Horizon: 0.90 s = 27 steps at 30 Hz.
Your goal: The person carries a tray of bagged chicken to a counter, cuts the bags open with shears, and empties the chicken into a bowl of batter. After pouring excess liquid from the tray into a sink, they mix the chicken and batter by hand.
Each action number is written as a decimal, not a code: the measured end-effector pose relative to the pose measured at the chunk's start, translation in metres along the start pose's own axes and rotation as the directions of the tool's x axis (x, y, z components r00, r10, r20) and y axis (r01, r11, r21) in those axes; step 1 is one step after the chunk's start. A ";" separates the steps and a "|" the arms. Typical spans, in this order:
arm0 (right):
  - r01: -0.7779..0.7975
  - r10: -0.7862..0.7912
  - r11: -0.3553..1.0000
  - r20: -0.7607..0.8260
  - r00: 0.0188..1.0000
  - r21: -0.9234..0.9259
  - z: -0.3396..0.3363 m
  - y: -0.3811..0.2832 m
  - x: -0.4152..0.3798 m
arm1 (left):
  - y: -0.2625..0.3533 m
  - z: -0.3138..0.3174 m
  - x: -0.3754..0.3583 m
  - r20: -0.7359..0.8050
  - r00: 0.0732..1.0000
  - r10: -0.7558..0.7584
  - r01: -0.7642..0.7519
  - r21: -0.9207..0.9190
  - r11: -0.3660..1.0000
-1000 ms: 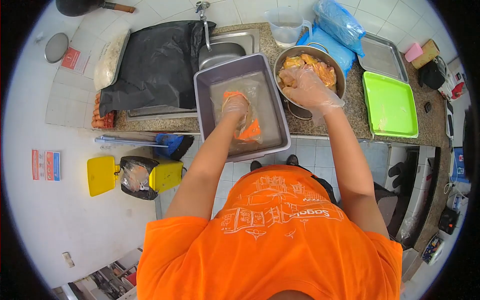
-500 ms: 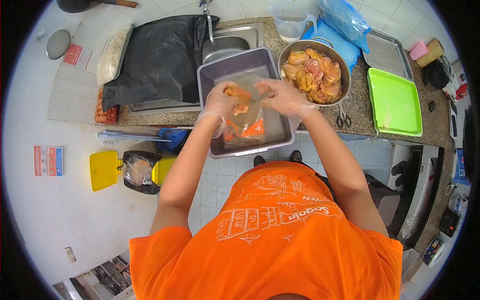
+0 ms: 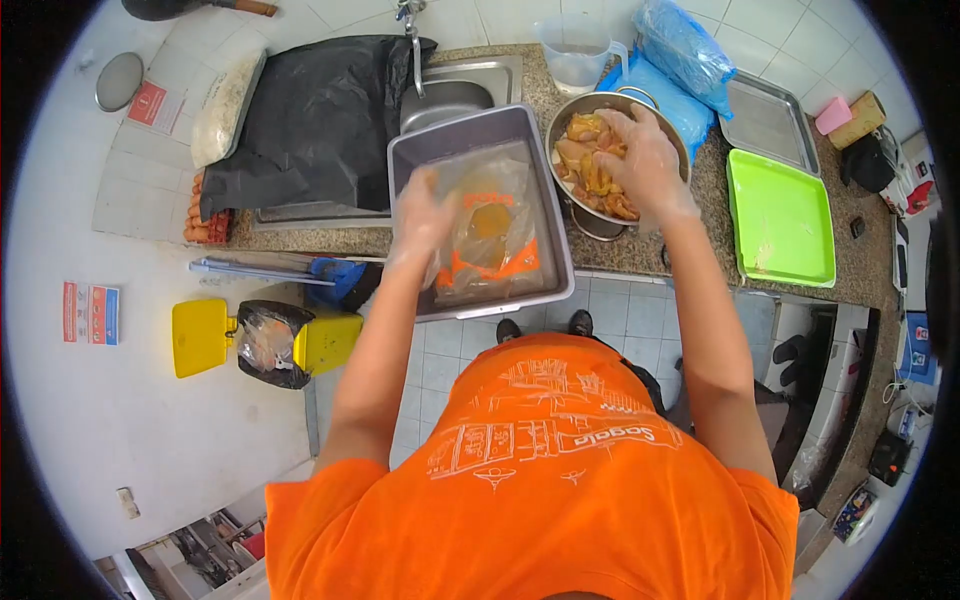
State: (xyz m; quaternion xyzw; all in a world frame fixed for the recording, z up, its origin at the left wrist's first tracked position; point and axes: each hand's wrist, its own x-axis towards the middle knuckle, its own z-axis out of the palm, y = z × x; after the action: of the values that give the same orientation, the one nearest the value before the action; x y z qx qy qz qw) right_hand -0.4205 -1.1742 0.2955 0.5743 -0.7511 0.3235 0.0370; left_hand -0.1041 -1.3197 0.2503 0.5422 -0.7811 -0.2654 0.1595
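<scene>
My right hand (image 3: pixel 648 170), in a clear plastic glove, reaches into the metal pot (image 3: pixel 684 150). Its fingers are spread over the yellowish marinated meat pieces (image 3: pixel 590 160), touching those on the right side. Over the left part of the grey plastic tub (image 3: pixel 568 255) is my gloved left hand (image 3: pixel 422 215), its fingers smeared by motion. Beside that hand, a clear plastic bag (image 3: pixel 520 215) with orange print lies flat in the tub. A round yellowish patch (image 3: pixel 490 221) shows at the bag's middle.
Behind the tub is a steel sink (image 3: pixel 505 80) with a tap (image 3: pixel 414 50); black plastic sheeting (image 3: pixel 310 120) lies to its left. A clear jug (image 3: pixel 575 60) and blue bags (image 3: pixel 675 110) stand behind the pot. On the right are a green tray (image 3: pixel 785 220) and a metal tray (image 3: pixel 765 120).
My right hand has moved right, from the tub into the pot. My left hand has shifted slightly left, and the bag both hands were at now lies flatter in the tub.
</scene>
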 end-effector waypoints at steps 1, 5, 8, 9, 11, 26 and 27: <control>0.000 -0.001 0.999 0.021 1.000 0.044 -0.019 -0.029 -0.002 | -0.018 0.001 -0.013 -0.012 0.999 -0.052 0.053 0.062 0.997; 0.075 -0.183 0.933 0.284 0.941 0.352 0.042 -0.075 -0.058 | -0.004 0.017 -0.052 0.058 0.937 -0.343 0.328 0.184 0.927; -0.032 -0.044 0.976 0.342 0.939 0.214 0.095 -0.096 -0.083 | -0.042 0.072 -0.029 0.059 0.890 -0.452 0.429 0.223 0.875; 0.001 -0.069 0.978 0.316 0.946 0.210 0.096 -0.097 -0.084 | -0.054 0.084 -0.023 0.030 0.886 -0.463 0.450 0.194 0.872; 0.061 -0.115 0.978 0.272 0.956 0.200 0.094 -0.092 -0.087 | -0.058 0.089 -0.015 -0.065 0.870 -0.489 0.493 0.095 0.865; -0.761 -0.188 -0.612 0.896 0.402 0.213 0.153 -0.104 -0.053 | 0.051 0.015 -0.030 -0.243 0.949 0.201 -0.182 0.098 0.978; -0.771 -0.230 -0.599 0.876 0.424 0.215 0.150 -0.106 -0.040 | 0.056 0.017 -0.031 -0.222 0.960 0.170 -0.146 0.121 0.982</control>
State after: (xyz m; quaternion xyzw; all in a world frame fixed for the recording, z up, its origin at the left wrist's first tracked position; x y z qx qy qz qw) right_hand -0.2650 -1.2338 0.2070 -0.0117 -0.2416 0.5223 -0.8178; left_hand -0.1443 -1.2720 0.2707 0.5128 -0.8108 -0.1458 0.2416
